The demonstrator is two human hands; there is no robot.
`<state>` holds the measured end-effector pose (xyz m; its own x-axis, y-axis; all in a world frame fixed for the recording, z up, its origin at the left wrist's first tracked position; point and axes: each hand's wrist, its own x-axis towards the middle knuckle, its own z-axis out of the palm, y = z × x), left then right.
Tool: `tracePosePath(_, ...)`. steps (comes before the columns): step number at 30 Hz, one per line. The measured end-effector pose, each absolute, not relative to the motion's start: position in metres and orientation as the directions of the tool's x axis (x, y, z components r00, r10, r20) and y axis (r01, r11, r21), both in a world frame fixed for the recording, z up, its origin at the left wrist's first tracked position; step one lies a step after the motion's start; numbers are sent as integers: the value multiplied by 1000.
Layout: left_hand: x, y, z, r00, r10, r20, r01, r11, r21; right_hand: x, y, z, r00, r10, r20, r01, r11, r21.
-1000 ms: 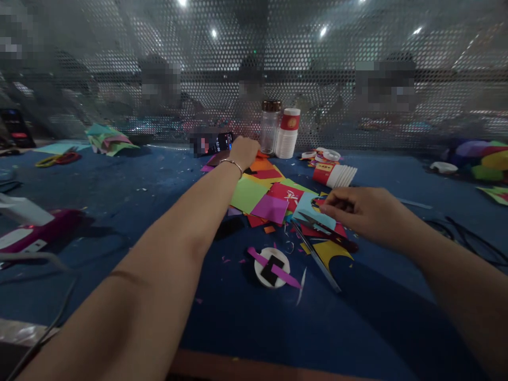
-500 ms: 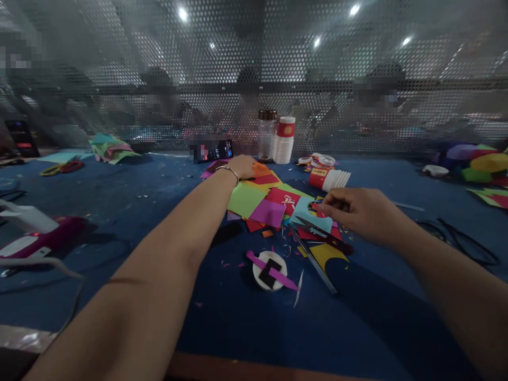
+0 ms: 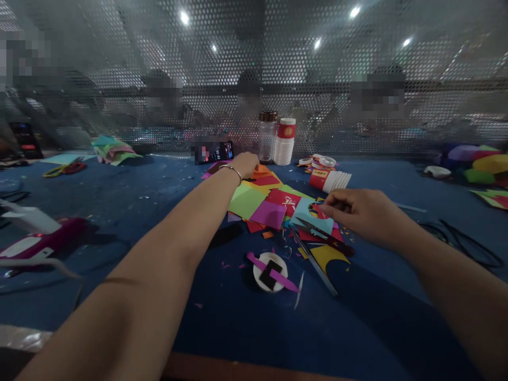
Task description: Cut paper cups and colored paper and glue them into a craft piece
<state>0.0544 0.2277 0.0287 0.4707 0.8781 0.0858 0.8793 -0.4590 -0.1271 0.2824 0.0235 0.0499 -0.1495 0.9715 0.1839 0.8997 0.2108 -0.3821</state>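
Head view: left hand (image 3: 246, 164), fingers hidden, likely picks orange paper (image 3: 263, 170) toward the tabletop's (image 3: 238, 330) far edge, needing one sheet separated; right hand (image 3: 355, 211) curls, hold unclear.

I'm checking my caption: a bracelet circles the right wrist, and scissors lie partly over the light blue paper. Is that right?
The bracelet is on the left wrist, not the right, as the head view shows. The scissors by the right hand do lie partly over the light blue paper.
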Motion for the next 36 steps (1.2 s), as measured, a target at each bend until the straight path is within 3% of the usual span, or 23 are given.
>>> tracePosePath(9, 51, 190, 47, 501, 755, 423, 851, -520, -80, 286, 25, 49, -149, 965, 218, 882, 229, -411)
tracePosePath(13, 57, 139, 52, 544, 612, 574, 786, -612, -92, 284, 26, 48, -78, 969, 234, 819, 196, -540)
tracePosePath(16, 61, 103, 49, 670, 389, 633, 641, -732, -229, 278, 24, 47, 3, 980, 200, 690, 143, -709)
tracePosePath(19, 66, 76, 44, 718, 213, 663, 533, -781, -326, 269, 20, 46, 24, 992, 127, 446, 103, -889)
tracePosePath(23, 71, 54, 36, 739, 129, 661, 438, -838, -326, 260, 17, 45, 31, 995, 93, 190, 86, -978)
tracePosePath(26, 71, 48, 32, 677, 238, 696, 424, -900, -105, 260, 17, 45, 71, 992, 105, 108, 97, -989)
tracePosePath(29, 66, 50, 29, 569, 465, 678, 383, -880, 282, 262, 16, 45, 76, 993, 90, 95, 83, -992)
tracePosePath(33, 56, 57, 23, 511, 748, 424, 221, -591, 776, 257, 14, 45, 24, 997, 79, 119, 75, -990)
tracePosePath(36, 49, 55, 21, 531, 792, 301, 72, -396, 915, 251, 11, 45, -8, 998, 68, 133, 68, -989)
